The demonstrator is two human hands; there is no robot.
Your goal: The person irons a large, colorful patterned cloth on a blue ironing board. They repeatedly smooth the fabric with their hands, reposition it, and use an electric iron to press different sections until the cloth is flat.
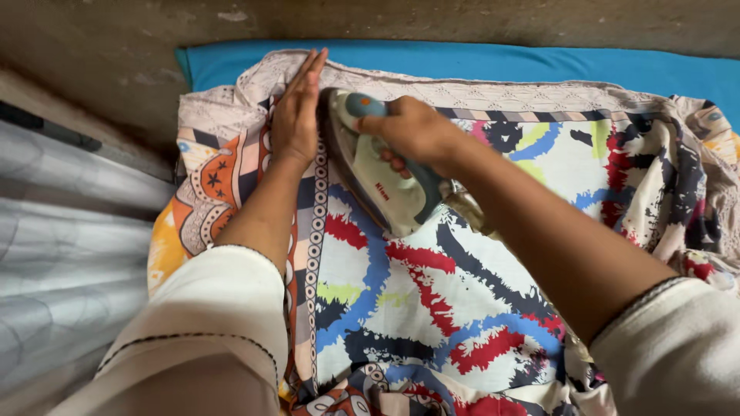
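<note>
- Cream sleeves (208, 339) with dark piping fill the near edge of the view, one on each forearm.
- Beyond them, a pale green electric iron (381, 166) is gripped by its handle in the right hand (412, 131), fingers wrapped fully round; its sole is seen resting on the cloth, tip pointing away toward the far edge.
- Just beside the iron, the left hand (297, 115) is laid flat and open on the cloth, fingers together and stretched, holding nothing.
- A patterned fabric (432, 300) in red, blue, black and white, with an orange bordered edge, is spread under both hands and lies bunched at the right.
- For a clean pass, the cloth is best kept taut by the flat hand, fingers kept off the hot sole, and the iron kept moving so that no spot is scorched.
- A blue pad (501, 62) lies beneath the fabric, against a bare grey wall (462, 19).
- No containers are seen.
</note>
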